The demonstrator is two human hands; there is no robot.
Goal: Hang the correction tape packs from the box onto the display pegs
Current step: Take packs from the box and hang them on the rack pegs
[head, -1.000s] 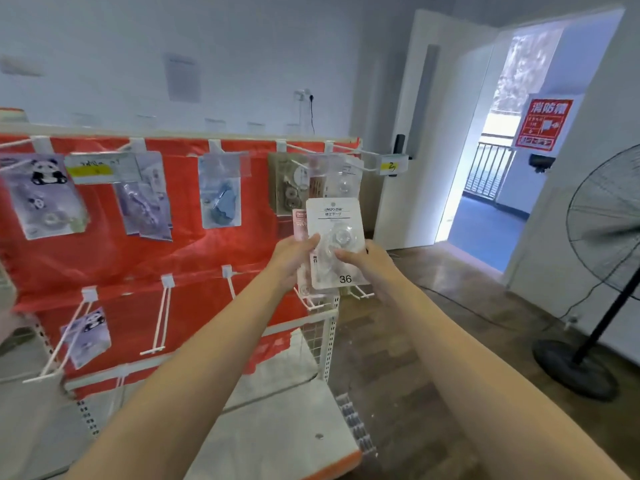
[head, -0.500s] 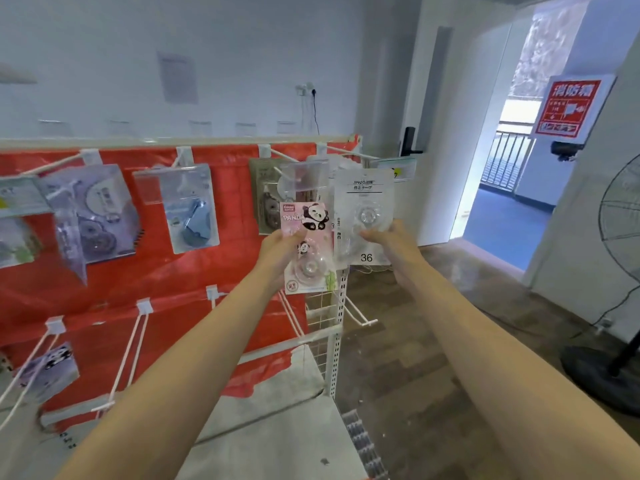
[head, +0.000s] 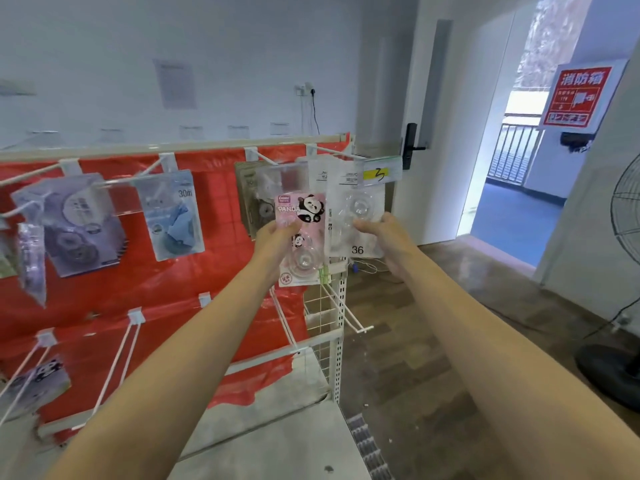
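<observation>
My left hand (head: 275, 242) grips a pink panda correction tape pack (head: 302, 237) by its left edge, held upright in front of the red display rack. My right hand (head: 386, 237) holds a white pack marked 36 (head: 353, 220) by its right edge. The top of the white pack sits at the rightmost upper peg (head: 332, 151), just under a clear label holder with a yellow tag (head: 379, 174). Whether the pack's hole is on the peg is hidden. The box is not in view.
Other packs hang on the upper pegs: a grey one (head: 83, 223), a blue 30m one (head: 173, 216) and a brown one (head: 254, 199). Bare lower pegs (head: 346, 313) stick out near the rack's right post. A fan (head: 623, 306) stands on the right by an open doorway.
The two packs, stacked together a second ago, are now apart, one in each hand. Both hands have risen, and the white pack has gone up to the rightmost upper peg.
</observation>
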